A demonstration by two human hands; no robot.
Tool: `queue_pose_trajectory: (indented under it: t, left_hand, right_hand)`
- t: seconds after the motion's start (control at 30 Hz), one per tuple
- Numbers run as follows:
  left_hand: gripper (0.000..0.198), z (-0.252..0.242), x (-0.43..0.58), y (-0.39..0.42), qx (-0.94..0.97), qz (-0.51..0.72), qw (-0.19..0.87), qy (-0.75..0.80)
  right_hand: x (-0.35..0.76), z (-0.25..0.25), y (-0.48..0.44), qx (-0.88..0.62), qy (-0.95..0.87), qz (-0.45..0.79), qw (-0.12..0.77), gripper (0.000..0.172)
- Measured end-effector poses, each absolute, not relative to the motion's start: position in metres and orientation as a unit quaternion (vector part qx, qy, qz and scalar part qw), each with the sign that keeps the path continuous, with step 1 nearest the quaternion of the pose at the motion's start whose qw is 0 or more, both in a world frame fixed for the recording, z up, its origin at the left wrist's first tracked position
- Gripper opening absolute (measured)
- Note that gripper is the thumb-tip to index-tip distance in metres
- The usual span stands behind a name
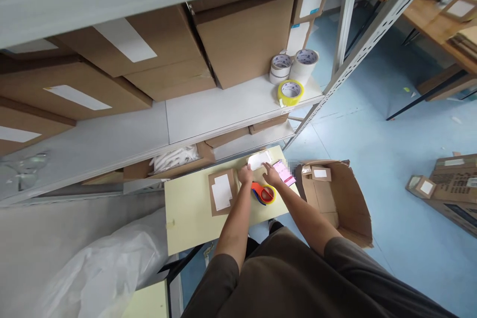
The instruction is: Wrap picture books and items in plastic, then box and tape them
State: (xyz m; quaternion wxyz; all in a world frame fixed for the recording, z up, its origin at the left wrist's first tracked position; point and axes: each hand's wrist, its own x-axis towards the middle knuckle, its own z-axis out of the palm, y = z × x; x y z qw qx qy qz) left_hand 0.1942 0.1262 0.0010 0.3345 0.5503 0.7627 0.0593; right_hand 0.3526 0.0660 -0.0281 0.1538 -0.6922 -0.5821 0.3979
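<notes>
On the narrow cream table, a white label point(258, 161) lies near the far edge, with a bit of brown cardboard showing behind it. My left hand point(245, 174) grips the label's near left corner between thumb and fingers. My right hand point(272, 175) rests at its right side, the index finger stretched out over the white surface. Just below my hands are an orange-and-blue tape dispenser point(258, 190) and a yellow roll of tape point(275, 195). A phone with a pink screen point(284, 173) lies right of my right hand. To the left sits a flat brown parcel point(213, 194) bearing white labels.
A metal shelf point(223, 104) with large cartons point(246, 35) rises beyond the table point(186, 223). White tape rolls point(305, 62) and a yellow tape roll point(290, 93) stand on it. An open carton point(350, 194) is on the floor right. Plastic sheeting point(112, 258) hangs at left.
</notes>
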Motion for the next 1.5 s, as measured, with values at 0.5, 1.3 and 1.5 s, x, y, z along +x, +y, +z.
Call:
queue_pose_trajectory:
  t: [0.5,1.3,1.5]
  left_hand:
    - [0.035,0.111,0.056,0.093,0.524,0.284,0.424,0.681]
    - [0.05,0.121,0.037,0.032,0.396,0.424,0.418,0.699]
    - [0.056,0.114,0.035,0.025,0.339,0.469,0.453,0.678]
  right_hand:
    - [0.348,0.088,0.117,-0.478,-0.683,0.508,0.215,0.025]
    - [0.307,0.116,0.138,-0.412,-0.604,0.638,0.241,0.05]
    - [0.3,0.118,0.143,-0.422,-0.596,0.643,0.229,0.048]
